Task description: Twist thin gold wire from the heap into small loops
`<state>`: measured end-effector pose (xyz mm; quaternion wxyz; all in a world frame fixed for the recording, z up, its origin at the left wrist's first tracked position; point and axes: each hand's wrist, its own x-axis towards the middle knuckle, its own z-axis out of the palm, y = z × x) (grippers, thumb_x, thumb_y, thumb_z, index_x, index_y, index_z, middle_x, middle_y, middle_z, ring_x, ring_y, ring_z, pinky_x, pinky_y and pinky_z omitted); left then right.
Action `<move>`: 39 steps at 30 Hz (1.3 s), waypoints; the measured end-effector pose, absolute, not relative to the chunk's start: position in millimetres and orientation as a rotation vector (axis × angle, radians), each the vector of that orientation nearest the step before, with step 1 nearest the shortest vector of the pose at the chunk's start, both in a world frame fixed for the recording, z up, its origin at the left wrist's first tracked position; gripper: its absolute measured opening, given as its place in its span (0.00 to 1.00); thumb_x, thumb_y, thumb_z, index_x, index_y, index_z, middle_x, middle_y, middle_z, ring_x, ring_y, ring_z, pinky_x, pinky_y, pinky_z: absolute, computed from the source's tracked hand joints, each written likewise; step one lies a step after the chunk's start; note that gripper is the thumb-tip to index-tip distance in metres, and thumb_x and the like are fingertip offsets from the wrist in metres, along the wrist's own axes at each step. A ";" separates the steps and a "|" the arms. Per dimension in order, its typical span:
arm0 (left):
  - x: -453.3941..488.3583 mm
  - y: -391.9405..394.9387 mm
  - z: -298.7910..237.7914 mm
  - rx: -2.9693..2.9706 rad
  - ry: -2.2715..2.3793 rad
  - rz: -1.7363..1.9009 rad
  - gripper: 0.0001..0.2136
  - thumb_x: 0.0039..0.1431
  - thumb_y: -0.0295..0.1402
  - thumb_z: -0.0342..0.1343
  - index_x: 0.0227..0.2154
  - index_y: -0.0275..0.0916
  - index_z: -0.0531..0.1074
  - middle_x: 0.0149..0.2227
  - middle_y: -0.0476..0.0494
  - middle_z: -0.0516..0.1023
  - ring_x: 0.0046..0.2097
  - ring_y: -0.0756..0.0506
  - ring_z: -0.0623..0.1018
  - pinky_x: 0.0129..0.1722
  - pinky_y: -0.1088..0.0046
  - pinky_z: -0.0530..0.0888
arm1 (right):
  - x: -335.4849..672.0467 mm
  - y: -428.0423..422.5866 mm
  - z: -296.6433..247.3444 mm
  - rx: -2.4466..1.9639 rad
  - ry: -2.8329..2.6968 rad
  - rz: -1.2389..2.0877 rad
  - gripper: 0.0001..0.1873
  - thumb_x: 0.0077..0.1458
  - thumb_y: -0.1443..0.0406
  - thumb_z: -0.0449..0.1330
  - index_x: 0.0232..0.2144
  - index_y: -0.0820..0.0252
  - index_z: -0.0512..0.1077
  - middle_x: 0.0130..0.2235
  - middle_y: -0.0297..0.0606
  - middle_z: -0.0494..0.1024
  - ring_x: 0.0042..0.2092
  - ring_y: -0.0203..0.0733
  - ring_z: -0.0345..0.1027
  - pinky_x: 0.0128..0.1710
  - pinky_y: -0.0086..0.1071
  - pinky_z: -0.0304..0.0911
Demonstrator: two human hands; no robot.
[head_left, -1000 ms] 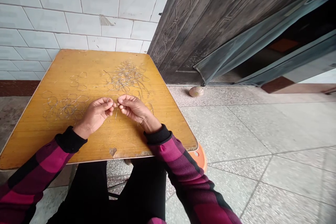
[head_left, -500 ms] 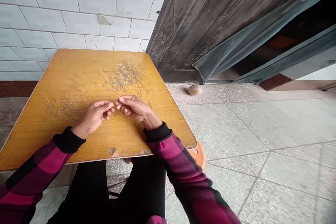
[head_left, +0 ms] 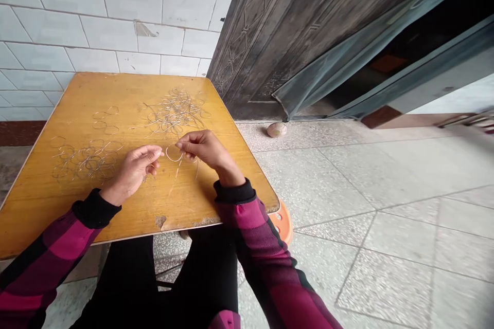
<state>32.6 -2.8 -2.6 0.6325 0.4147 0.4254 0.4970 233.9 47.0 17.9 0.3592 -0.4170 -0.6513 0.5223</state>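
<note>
The right hand (head_left: 203,147), angled leftward, apparently pinches a wire ring (head_left: 173,161).

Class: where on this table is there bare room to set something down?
Bare wood shows on the table along its near edge, between the sleeves, and in its far left corner, beyond the loose wire rings. Crowded: the far wire pile, beyond the right hand, and the left wire pile, beside the left hand.

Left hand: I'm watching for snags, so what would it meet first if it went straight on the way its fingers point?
Most likely the wire ring pinched in the right hand, just ahead of the left hand. Depth is unclear in this single view, so it might pass by.
</note>
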 end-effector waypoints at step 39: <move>20.7 9.1 -8.6 1.308 1.153 1.335 0.10 0.47 0.36 0.61 0.31 0.35 0.75 0.22 0.50 0.71 0.23 0.52 0.68 0.22 0.77 0.65 | 315.5 -92.7 -21.2 -1.597 -2.186 0.226 0.25 0.60 0.55 0.56 0.57 0.57 0.68 0.60 0.52 0.67 0.59 0.57 0.63 0.54 0.53 0.64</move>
